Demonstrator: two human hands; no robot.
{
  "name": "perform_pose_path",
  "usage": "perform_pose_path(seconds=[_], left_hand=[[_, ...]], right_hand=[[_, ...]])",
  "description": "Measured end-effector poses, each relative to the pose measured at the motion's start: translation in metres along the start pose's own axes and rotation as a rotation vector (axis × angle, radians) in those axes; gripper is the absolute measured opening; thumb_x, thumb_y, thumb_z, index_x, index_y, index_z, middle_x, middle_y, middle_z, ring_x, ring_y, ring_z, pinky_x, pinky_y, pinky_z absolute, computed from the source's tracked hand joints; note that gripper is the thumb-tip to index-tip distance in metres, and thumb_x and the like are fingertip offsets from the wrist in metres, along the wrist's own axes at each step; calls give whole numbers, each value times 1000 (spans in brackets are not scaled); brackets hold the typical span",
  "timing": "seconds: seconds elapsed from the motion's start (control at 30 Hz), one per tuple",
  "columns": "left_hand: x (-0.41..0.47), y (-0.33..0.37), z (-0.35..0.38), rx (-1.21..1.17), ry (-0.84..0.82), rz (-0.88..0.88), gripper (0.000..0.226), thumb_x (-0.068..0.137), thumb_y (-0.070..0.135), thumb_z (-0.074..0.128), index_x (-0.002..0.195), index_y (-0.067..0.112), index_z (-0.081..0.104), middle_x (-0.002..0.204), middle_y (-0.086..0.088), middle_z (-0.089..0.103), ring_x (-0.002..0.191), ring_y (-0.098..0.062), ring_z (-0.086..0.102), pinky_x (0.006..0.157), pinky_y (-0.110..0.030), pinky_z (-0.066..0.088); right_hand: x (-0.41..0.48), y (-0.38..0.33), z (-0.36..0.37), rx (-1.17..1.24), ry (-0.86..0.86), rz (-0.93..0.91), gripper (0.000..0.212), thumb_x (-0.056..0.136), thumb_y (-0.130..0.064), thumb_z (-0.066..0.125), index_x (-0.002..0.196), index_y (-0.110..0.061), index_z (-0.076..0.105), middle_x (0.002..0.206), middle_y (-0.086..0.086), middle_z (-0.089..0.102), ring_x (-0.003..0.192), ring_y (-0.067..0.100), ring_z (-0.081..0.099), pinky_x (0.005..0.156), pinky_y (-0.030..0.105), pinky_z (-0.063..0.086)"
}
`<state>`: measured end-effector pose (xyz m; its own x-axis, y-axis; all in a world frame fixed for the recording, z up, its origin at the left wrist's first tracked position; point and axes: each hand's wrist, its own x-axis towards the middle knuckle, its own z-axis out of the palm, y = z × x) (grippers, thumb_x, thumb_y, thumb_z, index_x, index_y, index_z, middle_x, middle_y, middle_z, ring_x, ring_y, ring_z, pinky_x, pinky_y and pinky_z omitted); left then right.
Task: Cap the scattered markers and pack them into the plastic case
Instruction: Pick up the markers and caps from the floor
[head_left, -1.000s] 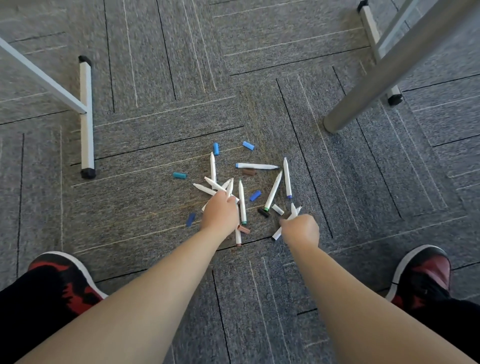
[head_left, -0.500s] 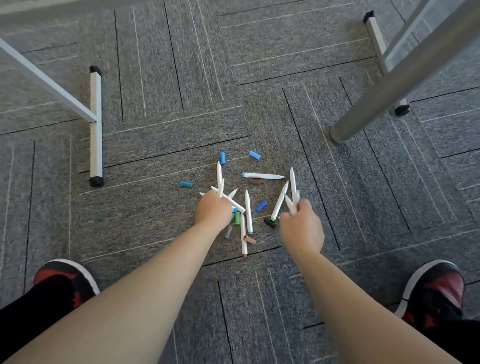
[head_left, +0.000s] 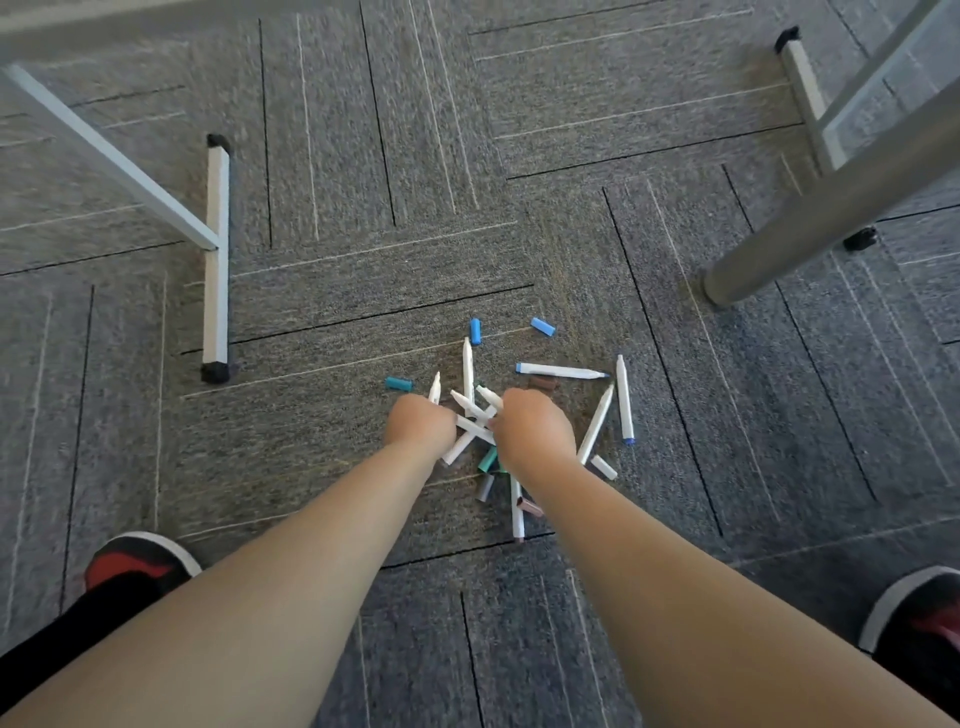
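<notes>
White markers (head_left: 561, 371) piled mid-frame on grey carpet (head_left: 363, 156); left hand (head_left: 421, 427) and right hand (head_left: 534, 432) both clenched around markers, blue caps (head_left: 543, 326) loose above.

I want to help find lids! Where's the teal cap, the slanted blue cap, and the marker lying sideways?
teal cap (head_left: 399, 383), head view, middle of the cap.
slanted blue cap (head_left: 543, 326), head view, middle of the cap.
sideways marker (head_left: 560, 371), head view, middle of its white barrel.
</notes>
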<state>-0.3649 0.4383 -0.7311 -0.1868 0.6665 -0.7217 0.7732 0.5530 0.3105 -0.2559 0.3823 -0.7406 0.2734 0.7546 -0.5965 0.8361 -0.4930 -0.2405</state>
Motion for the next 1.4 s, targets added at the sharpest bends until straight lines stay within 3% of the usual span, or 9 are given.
perform_pose_path(seconds=[0.23,0.43,0.57,0.83,1.0,1.1,1.2,1.3,1.4], left_hand=[[5,2,13,-95,-56,-66,27,85,21,72,102,2,64,91,-15,69,76,-31,67,69,-38,56],[1,4,17,-108,-50,-53,25,88,14,60,112,5,62,82,-7,61,67,-23,60,54,-28,47],[-9,8,9,11,-8,66,23,94,27,51,106,8,55,74,-3,53,59,-17,52,48,-27,34],[-26,3,3,328,51,337,6,99,13,46,104,13,45,80,-1,52,64,-16,54,45,-29,33],[-28,-10,7,428,79,396,10,97,9,49,101,15,42,77,0,53,62,-15,54,44,-29,33],[-21,-19,12,467,122,446,10,97,22,55,95,15,49,73,4,52,62,-15,55,47,-30,37],[-18,-24,15,580,133,489,14,96,30,58,90,18,53,70,5,50,62,-15,52,51,-30,38],[-16,-27,19,673,151,527,6,96,20,57,101,17,59,72,5,49,66,-18,54,51,-32,38],[-15,-28,21,722,171,559,10,95,13,56,104,17,59,77,4,51,67,-19,54,50,-32,38]], right_hand=[[4,-8,-5,-30,-29,33,3,96,-13,56,96,-14,58,93,4,60,77,24,56,64,33,46],[-3,8,-7,160,24,92,10,97,-21,52,89,-16,51,89,3,60,72,23,56,53,30,41],[-20,23,-16,378,117,147,12,95,-25,54,95,-16,46,79,0,56,62,20,54,52,32,44],[-39,25,-11,289,38,241,36,99,-50,48,82,-19,49,69,-3,54,54,14,49,48,27,37],[-39,21,-5,254,77,264,23,105,-35,41,90,-19,48,69,-4,52,58,15,52,48,27,36],[-36,20,-3,276,56,310,15,102,-23,47,89,-16,49,76,1,57,69,23,59,55,29,42],[-36,18,2,206,25,352,24,100,-16,54,77,-13,49,68,1,52,69,24,59,57,32,47],[-36,14,4,132,0,350,26,96,-7,54,72,-13,46,69,2,53,73,24,64,62,32,54],[-35,10,3,81,1,328,14,95,-6,53,85,-11,60,75,4,62,74,24,66,66,32,57]])
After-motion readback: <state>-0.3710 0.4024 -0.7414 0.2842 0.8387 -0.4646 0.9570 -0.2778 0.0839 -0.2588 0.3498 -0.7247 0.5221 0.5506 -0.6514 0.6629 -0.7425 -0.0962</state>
